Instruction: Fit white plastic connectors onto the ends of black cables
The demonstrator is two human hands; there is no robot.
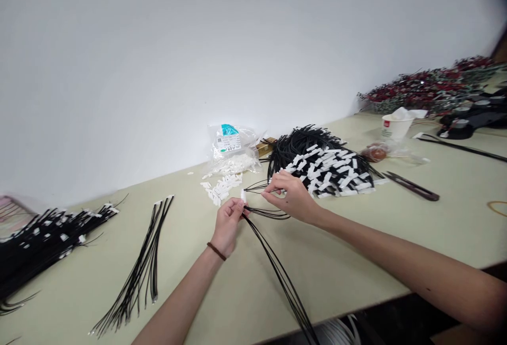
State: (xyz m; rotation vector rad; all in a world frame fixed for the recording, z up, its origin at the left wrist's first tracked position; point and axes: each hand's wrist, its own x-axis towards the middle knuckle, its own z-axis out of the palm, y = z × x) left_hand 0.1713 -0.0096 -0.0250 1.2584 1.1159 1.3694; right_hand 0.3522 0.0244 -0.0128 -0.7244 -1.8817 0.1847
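My left hand [229, 219] pinches a white plastic connector [243, 195] between thumb and fingers. Thin black wires [273, 260] run from it, some hanging down past the table's front edge, others spreading to the right. Close by on the right, my right hand [288, 193] has thumb and forefinger pressed together on one of these black wires [255, 188]; the wire's tip is too small to make out. Behind the left hand lie loose white connectors [222, 189]. A large heap of black wire harnesses [304, 147] with white connectors sits just behind the right hand.
A clear plastic bag [233, 147] of white parts stands by the wall. Dark thread snips [414, 185] and a paper cup [396, 126] are on the right. At left lie a small bunch of black wires [146, 250] and a bigger pile of wires [47, 239]. Red-and-green bundles [428, 89] fill the back right.
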